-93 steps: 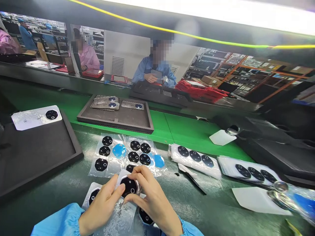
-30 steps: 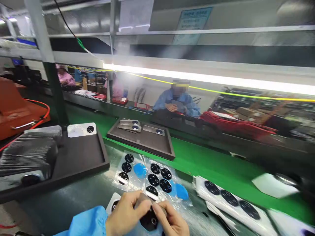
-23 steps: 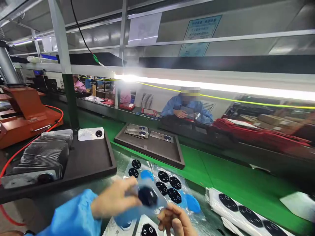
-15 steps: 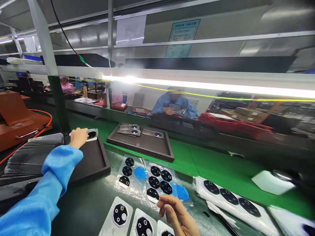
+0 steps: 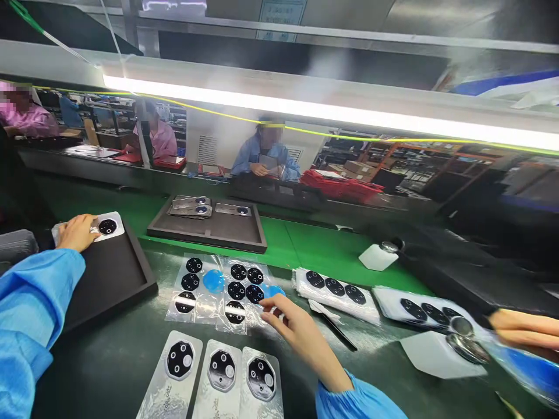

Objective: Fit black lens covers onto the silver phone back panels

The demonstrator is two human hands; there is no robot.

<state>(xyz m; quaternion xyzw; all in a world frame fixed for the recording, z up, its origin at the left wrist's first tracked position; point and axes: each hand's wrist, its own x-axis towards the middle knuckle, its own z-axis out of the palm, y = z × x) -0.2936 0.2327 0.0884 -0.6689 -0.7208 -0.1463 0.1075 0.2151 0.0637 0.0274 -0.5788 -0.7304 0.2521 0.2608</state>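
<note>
At the left, my left hand has its fingers curled over a silver phone back panel with a black round camera piece, above the far end of a dark tray. My right hand is held over the plastic sheets, thumb and index finger apart, nothing visible between them. Its fingertips are beside the black camera discs on those sheets. In front of me lie three silver phone back panels, each with an octagonal black camera area.
A second dark tray holds several panels. To the right lie wrapped strips of discs, a black-handled tool and white pads with metal lids. Another person's hand reaches in at the right edge. People sit across the bench.
The view has shifted right and down. My left hand remains at the panel on the left tray, whose camera end shows more fully. My right hand still hovers by the sheets, its forearm now visible.
</note>
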